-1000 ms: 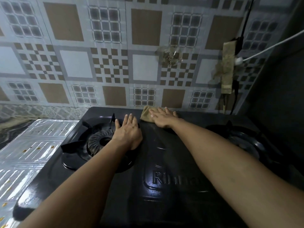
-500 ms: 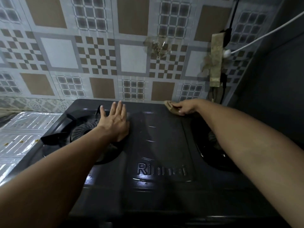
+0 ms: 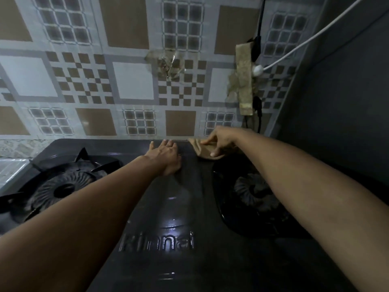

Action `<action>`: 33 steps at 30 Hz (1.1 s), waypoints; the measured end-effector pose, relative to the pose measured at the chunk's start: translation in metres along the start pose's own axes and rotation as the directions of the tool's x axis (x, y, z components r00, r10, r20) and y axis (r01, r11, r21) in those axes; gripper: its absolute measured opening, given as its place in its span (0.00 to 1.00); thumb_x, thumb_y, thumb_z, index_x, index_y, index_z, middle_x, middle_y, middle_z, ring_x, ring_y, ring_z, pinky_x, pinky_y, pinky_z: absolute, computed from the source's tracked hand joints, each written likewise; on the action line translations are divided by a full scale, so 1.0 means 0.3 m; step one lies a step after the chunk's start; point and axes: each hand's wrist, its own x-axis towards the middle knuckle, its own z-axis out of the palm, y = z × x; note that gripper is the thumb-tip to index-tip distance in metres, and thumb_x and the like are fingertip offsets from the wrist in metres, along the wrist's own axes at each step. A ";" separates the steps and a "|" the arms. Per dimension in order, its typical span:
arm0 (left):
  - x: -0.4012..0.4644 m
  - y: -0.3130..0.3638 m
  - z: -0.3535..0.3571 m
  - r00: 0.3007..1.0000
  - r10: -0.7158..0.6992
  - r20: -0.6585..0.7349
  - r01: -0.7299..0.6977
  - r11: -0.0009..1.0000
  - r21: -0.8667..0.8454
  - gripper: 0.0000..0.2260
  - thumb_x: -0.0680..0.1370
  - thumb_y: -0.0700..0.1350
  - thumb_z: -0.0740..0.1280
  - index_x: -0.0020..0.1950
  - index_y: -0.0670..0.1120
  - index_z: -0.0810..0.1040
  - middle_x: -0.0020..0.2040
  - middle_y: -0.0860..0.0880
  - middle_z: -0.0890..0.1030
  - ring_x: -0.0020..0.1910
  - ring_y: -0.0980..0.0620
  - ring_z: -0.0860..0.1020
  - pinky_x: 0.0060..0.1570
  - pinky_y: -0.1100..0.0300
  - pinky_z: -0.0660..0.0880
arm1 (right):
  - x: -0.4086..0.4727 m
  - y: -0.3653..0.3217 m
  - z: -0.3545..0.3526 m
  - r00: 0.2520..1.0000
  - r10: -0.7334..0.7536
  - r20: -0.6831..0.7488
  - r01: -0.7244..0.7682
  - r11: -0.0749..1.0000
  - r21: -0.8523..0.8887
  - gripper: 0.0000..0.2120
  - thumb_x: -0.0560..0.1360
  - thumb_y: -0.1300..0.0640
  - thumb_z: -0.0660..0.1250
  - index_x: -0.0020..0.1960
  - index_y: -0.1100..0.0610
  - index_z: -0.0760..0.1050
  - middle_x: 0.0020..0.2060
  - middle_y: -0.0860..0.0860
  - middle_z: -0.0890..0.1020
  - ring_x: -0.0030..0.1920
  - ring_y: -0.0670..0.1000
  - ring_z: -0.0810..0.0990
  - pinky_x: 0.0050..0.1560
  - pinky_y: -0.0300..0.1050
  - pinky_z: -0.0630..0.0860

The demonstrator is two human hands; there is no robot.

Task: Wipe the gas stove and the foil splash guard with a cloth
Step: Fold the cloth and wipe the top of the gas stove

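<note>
Brown and grey squares cover the wall (image 3: 134,81) behind a black gas stove (image 3: 179,218) with "Rinnai" on its top. At the back edge of the stove, close to the wall, lies a small tan cloth (image 3: 205,151). It sits under the fingertips of the right hand (image 3: 219,141), which curl down on it, with the thumb pressing on its near edge. That arm reaches in from the right, above the right burner (image 3: 252,192). Just left of the cloth (not touching it) the left hand (image 3: 166,157) lies flat on the stove top with straight fingers pointing at the wall. Its arm runs beside the left burner (image 3: 61,186). A shiny foil sheet (image 3: 10,171) shows at the far left.
</note>
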 end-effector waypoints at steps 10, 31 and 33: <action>0.094 0.083 0.009 0.999 -0.034 0.004 0.034 0.994 -0.107 0.22 0.82 0.50 0.52 0.75 0.44 0.65 0.75 0.41 0.65 0.73 0.43 0.65 0.72 0.40 0.59 | -0.067 0.193 -0.028 0.996 0.074 -0.040 -0.072 0.996 0.044 0.33 0.67 0.54 0.79 0.69 0.52 0.73 0.66 0.48 0.76 0.61 0.47 0.72 0.60 0.41 0.68; 0.096 0.517 -0.067 0.910 0.366 -0.196 -0.405 0.887 -0.224 0.24 0.83 0.53 0.54 0.78 0.47 0.58 0.79 0.46 0.56 0.78 0.47 0.54 0.75 0.45 0.52 | -0.312 0.485 0.055 0.829 0.523 -0.199 -0.402 0.805 0.437 0.24 0.71 0.56 0.76 0.65 0.56 0.77 0.64 0.52 0.78 0.62 0.53 0.76 0.65 0.43 0.72; 0.114 0.546 -0.022 0.898 0.423 -0.126 -0.441 0.869 -0.224 0.25 0.83 0.52 0.52 0.79 0.47 0.54 0.80 0.48 0.51 0.79 0.50 0.49 0.75 0.40 0.47 | -0.344 0.490 0.083 0.801 0.567 -0.193 -0.425 0.765 0.484 0.20 0.74 0.57 0.72 0.65 0.57 0.77 0.62 0.54 0.79 0.60 0.53 0.78 0.60 0.42 0.75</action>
